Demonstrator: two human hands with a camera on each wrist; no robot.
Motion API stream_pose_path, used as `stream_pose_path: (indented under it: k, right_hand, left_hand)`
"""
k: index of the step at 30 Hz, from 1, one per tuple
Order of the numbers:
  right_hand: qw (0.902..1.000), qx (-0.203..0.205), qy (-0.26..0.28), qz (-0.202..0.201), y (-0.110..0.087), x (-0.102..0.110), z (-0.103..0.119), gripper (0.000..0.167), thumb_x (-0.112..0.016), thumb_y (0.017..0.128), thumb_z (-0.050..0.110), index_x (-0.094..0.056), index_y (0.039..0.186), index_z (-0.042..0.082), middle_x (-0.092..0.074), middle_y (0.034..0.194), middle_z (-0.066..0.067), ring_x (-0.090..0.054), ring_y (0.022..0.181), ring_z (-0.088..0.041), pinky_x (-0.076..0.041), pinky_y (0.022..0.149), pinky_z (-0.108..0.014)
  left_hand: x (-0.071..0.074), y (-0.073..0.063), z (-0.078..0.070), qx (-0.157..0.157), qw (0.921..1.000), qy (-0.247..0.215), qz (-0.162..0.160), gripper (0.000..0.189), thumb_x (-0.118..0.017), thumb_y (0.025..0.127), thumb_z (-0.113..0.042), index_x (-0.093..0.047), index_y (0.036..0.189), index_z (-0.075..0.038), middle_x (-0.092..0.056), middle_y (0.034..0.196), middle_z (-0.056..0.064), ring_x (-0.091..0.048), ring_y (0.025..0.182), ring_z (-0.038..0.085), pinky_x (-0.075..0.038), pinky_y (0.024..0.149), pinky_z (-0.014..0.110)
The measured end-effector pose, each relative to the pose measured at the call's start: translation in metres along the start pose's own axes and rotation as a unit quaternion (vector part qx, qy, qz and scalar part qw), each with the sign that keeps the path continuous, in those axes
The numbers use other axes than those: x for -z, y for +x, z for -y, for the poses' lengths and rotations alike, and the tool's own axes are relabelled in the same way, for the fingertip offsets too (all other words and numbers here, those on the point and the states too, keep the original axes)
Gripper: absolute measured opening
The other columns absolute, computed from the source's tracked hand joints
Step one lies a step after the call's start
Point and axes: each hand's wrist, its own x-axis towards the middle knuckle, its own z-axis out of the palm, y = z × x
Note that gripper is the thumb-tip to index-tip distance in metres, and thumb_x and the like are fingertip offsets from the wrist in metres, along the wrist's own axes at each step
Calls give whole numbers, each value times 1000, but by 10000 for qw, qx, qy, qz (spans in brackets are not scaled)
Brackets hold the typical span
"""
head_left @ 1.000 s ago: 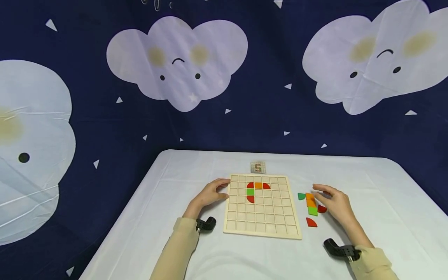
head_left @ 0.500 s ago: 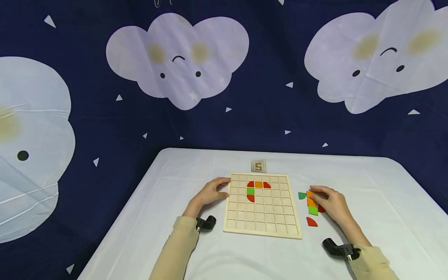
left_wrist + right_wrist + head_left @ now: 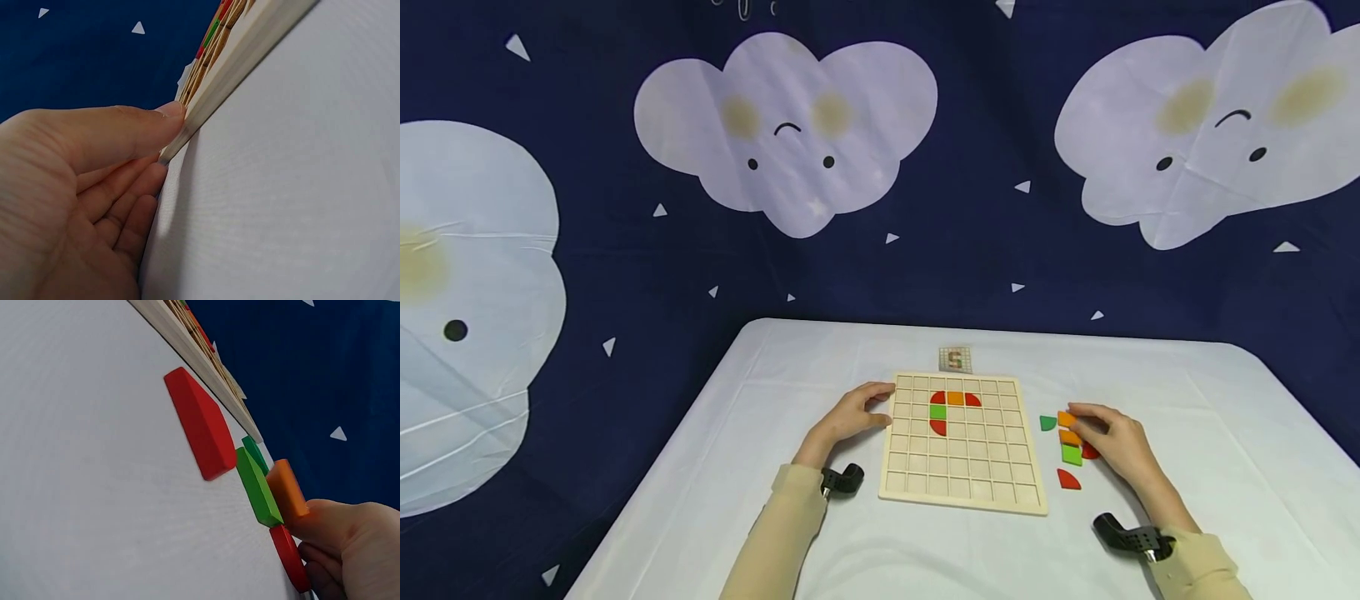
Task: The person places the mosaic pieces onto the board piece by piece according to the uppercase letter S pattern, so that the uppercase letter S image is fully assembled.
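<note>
My left hand rests against the left edge of a pale wooden grid board, its thumb and fingertips touching the rim. On the board lie red quarter-round pieces, an orange square block and a light green square block. To the board's right, my right hand pinches the farther loose orange square block between thumb and fingers. Just nearer is another orange square block, then a light green block. A red quarter-round piece is partly hidden by the hand in the head view.
A dark green quarter-round piece lies left of the orange blocks, and a red one lies nearest the front. Behind the board is a small card with an S-like pattern. A dark blue cloud-printed cloth hangs behind the white table.
My right hand has moved in onto the farther orange block and closed its thumb and fingers on it. A small gap now shows between the two orange blocks. My left hand stays put.
</note>
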Motion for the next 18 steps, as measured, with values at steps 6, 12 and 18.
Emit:
stream_pose_path:
  k: [6, 12, 18]
  right_hand:
    - [9991, 334, -174, -214, 1, -2, 0, 28, -69, 85, 8, -67, 112, 0, -63, 111, -21, -53, 107, -41, -40, 89, -58]
    - [9972, 439, -117, -592, 2, 4, 10, 31, -70, 85, 13, -67, 113, 1, -65, 108, -19, -53, 105, -40, -41, 87, -59]
    - [9954, 381, 244, -847, 4, 14, 28, 33, -70, 87, 19, -67, 115, 3, -65, 111, -17, -53, 105, -38, -41, 87, -59]
  left_hand:
    - [1, 0, 0, -15, 10000, 43, 8, 56, -71, 82, -3, -50, 134, 2, -53, 128, 13, -50, 114, 27, -39, 101, 40]
    - [1, 0, 0, -7, 10000, 24, 5, 56, -71, 82, -3, -50, 134, 1, -53, 129, 13, -50, 114, 27, -39, 101, 40]
    - [1, 0, -1, 29, 10000, 10, 7, 56, -71, 82, -3, -50, 134, 1, -53, 128, 13, -50, 114, 27, -39, 101, 40]
